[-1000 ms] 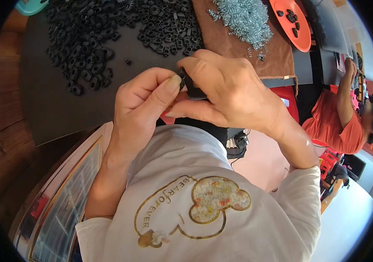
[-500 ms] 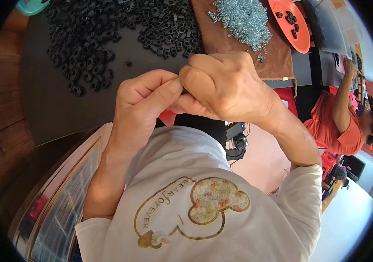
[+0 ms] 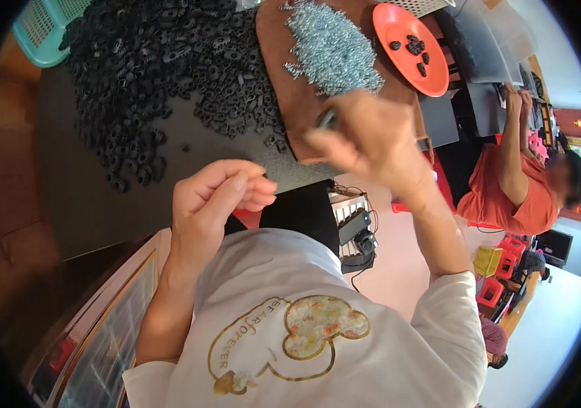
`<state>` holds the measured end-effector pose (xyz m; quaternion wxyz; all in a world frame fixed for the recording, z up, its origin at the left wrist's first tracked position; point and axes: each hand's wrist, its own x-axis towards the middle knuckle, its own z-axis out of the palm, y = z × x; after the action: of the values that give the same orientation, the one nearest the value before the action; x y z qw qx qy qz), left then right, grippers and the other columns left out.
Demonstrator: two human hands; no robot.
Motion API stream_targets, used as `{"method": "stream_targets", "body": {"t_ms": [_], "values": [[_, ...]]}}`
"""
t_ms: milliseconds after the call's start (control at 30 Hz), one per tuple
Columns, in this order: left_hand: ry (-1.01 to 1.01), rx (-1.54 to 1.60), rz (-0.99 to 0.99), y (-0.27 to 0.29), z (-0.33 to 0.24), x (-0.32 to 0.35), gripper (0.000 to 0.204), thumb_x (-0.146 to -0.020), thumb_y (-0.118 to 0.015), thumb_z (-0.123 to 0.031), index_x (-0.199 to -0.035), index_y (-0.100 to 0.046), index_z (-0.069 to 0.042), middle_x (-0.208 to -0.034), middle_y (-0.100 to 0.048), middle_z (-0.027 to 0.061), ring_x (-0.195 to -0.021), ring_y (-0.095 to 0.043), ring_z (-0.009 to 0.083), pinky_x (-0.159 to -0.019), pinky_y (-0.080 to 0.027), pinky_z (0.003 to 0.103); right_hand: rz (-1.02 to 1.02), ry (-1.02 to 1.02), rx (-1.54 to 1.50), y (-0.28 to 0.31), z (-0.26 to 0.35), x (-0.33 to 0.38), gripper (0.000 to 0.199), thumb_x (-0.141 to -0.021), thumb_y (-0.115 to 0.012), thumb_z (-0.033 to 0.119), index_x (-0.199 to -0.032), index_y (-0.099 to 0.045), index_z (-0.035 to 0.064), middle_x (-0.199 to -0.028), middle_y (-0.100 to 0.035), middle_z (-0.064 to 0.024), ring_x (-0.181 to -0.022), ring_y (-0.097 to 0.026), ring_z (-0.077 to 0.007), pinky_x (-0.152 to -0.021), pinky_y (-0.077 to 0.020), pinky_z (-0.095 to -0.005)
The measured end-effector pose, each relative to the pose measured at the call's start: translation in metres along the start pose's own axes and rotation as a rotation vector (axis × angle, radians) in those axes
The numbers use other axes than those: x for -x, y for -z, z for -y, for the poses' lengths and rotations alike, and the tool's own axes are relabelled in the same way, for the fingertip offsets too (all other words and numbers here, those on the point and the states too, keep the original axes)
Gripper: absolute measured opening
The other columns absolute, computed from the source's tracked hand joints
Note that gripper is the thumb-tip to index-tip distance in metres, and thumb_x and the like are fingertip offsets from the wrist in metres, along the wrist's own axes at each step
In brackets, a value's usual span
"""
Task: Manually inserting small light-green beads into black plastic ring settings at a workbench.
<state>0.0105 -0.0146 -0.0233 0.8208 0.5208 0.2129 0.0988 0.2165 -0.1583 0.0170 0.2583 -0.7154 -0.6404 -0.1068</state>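
My left hand (image 3: 219,197) is closed in a pinch above the table's near edge; whatever its fingertips hold, if anything, is hidden. My right hand (image 3: 379,146), smeared by motion, hovers over the near edge of a brown cloth (image 3: 273,75). Between its thumb and fingers shows a small dark piece (image 3: 328,120), too blurred to make out fully. Just beyond that hand, a heap of small silvery metal springs (image 3: 334,51) lies on the cloth. A big spread of small black plastic parts (image 3: 161,68) covers the table's far left and middle.
An orange oval plate (image 3: 399,61) with several black pieces stands right of the springs. A turquoise basket (image 3: 32,41) sits at the far left corner of the dark table (image 3: 86,217). At the right, a person in an orange-red shirt (image 3: 508,190) works at another table.
My hands were together and are now apart. The right has swung right toward the springs with the dark piece; the left has lowered slightly. The view has shifted a little.
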Motion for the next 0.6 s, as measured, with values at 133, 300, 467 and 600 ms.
{"method": "stream_targets", "body": {"t_ms": [133, 300, 467, 600], "values": [[-0.036, -0.046, 0.035, -0.002, -0.002, 0.000, 0.023, -0.099, -0.047, -0.010, -0.106, -0.063, 0.005, -0.091, -0.071, 0.0145, -0.077, -0.069, 0.0169, -0.072, -0.056, 0.028, -0.125, -0.417, 0.176, 0.036, -0.061, 0.011, 0.033, -0.084, -0.073, 0.029, -0.089, -0.063, -0.0014, -0.066, -0.057, -0.0122, -0.057, -0.058, -0.0249, -0.055, -0.0465, -0.0362], [-0.069, -0.052, 0.028, -0.002, 0.000, 0.001, 0.022, -0.099, -0.047, -0.009, -0.105, -0.064, 0.004, -0.090, -0.071, 0.0134, -0.077, -0.069, 0.0170, -0.071, -0.056, 0.028, -0.187, -0.664, 0.099, 0.058, -0.119, 0.031, 0.036, -0.086, -0.070, 0.030, -0.099, -0.065, -0.0031, -0.070, -0.060, -0.0131, -0.058, -0.056, -0.0201, -0.057, -0.0461, -0.0323], [-0.082, -0.047, 0.026, -0.002, 0.002, 0.001, 0.022, -0.100, -0.047, -0.010, -0.105, -0.064, 0.004, -0.090, -0.070, 0.0131, -0.077, -0.069, 0.0169, -0.071, -0.056, 0.028, -0.218, -0.607, 0.152, 0.056, -0.144, 0.041, 0.041, -0.088, -0.069, 0.030, -0.111, -0.063, -0.0025, -0.080, -0.067, -0.0135, -0.070, -0.063, -0.0172, -0.065, -0.0498, -0.0301], [-0.095, -0.041, 0.019, -0.002, 0.003, 0.002, 0.021, -0.099, -0.048, -0.010, -0.104, -0.064, 0.004, -0.088, -0.071, 0.0120, -0.076, -0.068, 0.0147, -0.071, -0.056, 0.027, -0.271, -0.688, -0.148, 0.044, -0.102, 0.027, 0.032, -0.090, -0.066, 0.019, -0.113, -0.062, -0.0022, -0.091, -0.069, -0.0126, -0.076, -0.064, -0.0147, -0.070, -0.0504, -0.0286]]}}
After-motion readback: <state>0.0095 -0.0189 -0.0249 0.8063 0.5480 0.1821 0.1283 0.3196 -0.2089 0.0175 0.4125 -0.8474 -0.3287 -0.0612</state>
